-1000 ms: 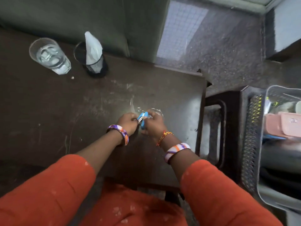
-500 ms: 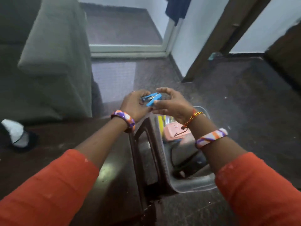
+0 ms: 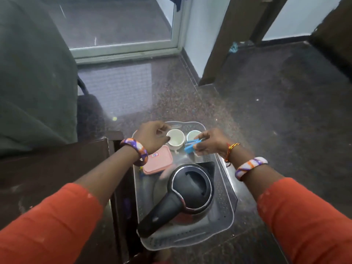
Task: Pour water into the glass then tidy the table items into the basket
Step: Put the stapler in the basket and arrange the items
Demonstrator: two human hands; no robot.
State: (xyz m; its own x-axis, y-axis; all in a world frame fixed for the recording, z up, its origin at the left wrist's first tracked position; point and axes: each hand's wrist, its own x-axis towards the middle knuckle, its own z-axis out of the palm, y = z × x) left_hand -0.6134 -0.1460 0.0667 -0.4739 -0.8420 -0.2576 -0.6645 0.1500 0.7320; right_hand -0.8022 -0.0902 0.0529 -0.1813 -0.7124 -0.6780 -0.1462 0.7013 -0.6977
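- Above the far half of the basket (image 3: 226,212), the right hand (image 3: 211,142) pinches the blue stapler (image 3: 191,146) at its right end.
- Stapler long axis: left-right, tilted slightly, its free end pointing left toward the white cup (image 3: 175,140).
- Left hand (image 3: 152,138): fingers loosely curled at that cup's left rim; whether it holds anything cannot be told.
- Nearer hand to the stapler: the right.
- Open room, by judgement: a bare patch of basket floor just below the stapler, between the pink box (image 3: 158,161) on the left, the black kettle (image 3: 190,189) on the near side and the right wall.
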